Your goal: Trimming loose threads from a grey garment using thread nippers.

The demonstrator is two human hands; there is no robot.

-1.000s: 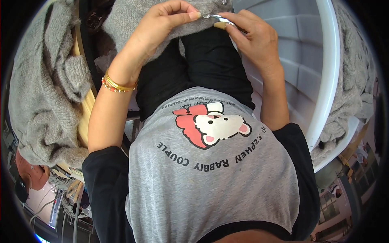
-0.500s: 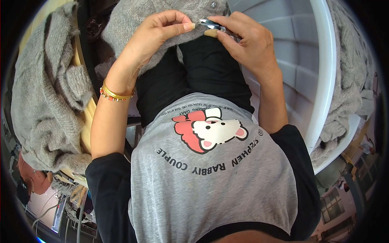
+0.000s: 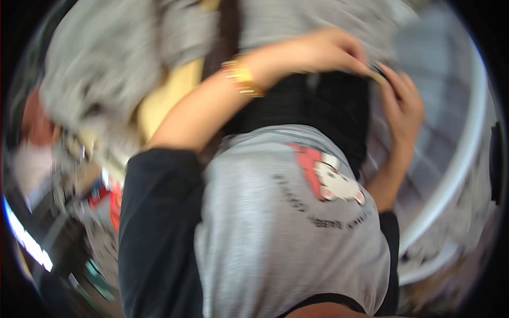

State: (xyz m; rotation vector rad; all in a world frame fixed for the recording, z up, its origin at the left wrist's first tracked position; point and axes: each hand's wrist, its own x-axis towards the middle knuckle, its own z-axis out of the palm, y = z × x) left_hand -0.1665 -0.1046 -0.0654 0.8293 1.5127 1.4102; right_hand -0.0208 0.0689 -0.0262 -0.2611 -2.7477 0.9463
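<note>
Motion smears this head view. My left hand, with gold bangles at the wrist, reaches across my lap to the right. Its thumb and fingertips come together in a pinch; whatever they hold is too blurred to name. Right beside those fingertips, my right hand is closed around small thread snips, which show only as a dark shape. The two hands meet over the right edge of my black trousers. Grey fuzzy knitwear lies beyond them, at the far end of my lap.
A pale blue plastic tub curves along my right side, with more grey knitwear outside its rim. To the left, another heap of grey knitwear lies by a light wooden edge. Blurred clutter fills the lower left.
The view has swung, so the surroundings are shifted and blurred. Both hands now appear farther right and lower, by the tub, still close together. The snips' bright blades no longer show clearly.
</note>
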